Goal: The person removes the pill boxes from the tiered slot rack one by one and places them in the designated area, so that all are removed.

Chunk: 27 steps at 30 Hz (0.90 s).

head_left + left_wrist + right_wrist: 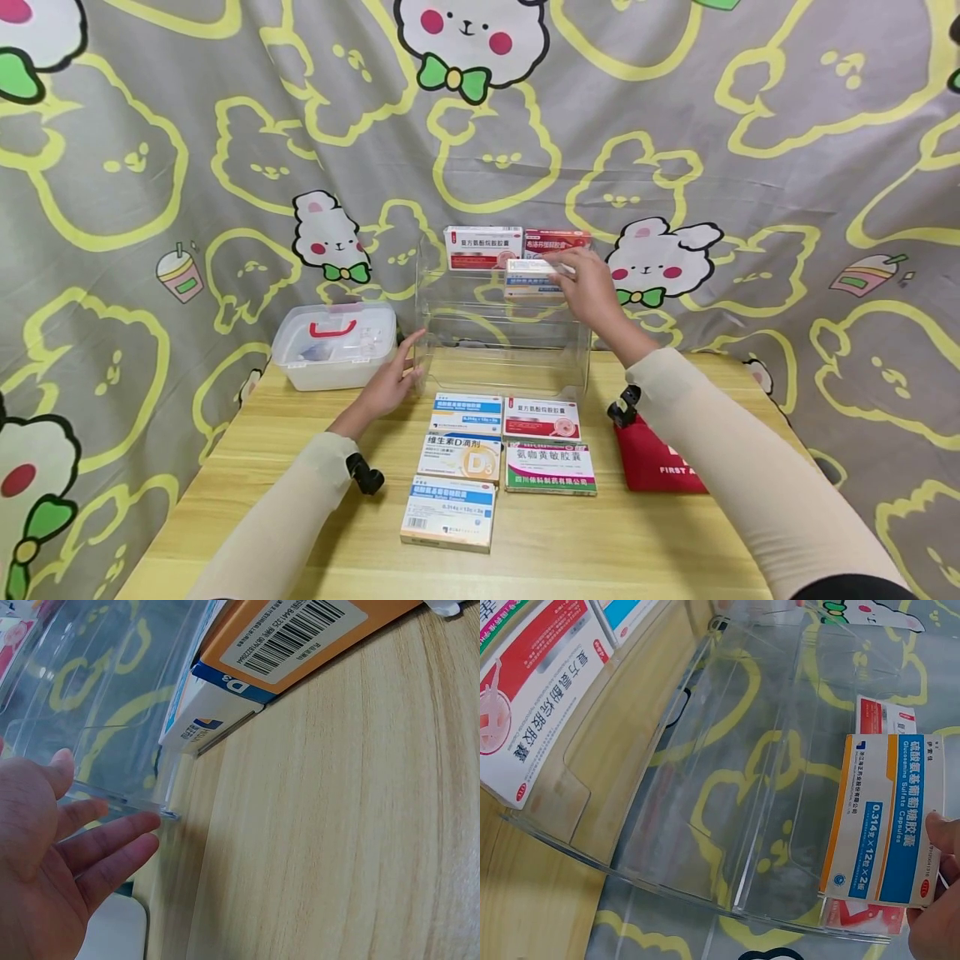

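A clear tiered plastic rack (504, 379) stands on the table. My right hand (592, 287) pinches a white, blue and orange box of glucosamine capsules (881, 817) by one end, in front of the rack's upper part. Behind it, on the top tier, are a white-and-red medicine box (483, 248) and a red medicine box (557, 242), partly covered by the held box and the hand. At the rack's left side is my left hand (386, 385), its fingers extended and fingertips right at the side panel (166, 812); it holds nothing.
Before the rack lie two more glucosamine boxes (448, 512), a vitamin D box (459, 455), a white-and-red box (542, 418) and a green-and-purple box (551, 468). A lidded plastic case (333, 346) is left; a red first-aid pouch (652, 458) is right, partly behind my sleeve. A patterned curtain hangs behind.
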Each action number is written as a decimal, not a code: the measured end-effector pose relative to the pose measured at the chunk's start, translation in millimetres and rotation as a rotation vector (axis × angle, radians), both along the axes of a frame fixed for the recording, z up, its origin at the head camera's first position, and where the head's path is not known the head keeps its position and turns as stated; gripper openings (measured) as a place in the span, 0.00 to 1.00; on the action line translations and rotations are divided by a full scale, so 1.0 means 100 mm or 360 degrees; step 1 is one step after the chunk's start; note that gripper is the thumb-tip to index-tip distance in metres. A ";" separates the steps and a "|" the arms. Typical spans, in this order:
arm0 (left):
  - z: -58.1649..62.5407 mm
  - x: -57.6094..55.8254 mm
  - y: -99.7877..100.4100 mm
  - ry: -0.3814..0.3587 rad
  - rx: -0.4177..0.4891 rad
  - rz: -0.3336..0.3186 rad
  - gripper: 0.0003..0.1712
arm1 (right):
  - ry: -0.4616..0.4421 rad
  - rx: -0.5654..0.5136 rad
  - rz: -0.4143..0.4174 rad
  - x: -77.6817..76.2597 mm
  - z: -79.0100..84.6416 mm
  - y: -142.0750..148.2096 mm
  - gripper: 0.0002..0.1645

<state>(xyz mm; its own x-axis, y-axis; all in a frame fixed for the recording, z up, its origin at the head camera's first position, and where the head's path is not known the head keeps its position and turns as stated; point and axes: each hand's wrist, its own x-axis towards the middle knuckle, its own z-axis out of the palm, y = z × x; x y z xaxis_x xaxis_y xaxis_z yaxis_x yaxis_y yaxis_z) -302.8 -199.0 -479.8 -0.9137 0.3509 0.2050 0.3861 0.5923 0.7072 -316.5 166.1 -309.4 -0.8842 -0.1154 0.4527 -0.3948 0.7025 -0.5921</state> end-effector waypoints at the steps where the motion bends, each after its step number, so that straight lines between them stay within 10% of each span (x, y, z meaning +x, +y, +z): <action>1: 0.00 0.00 0.00 0.0003 0.0001 -0.0002 0.43 | 0.0013 0.0006 0.0002 0.01 0.01 0.00 0.20; 27: -0.01 -0.01 -0.01 -0.0009 -0.0010 -0.0003 0.45 | 0.0124 0.0078 0.0102 0.41 -0.14 0.01 0.22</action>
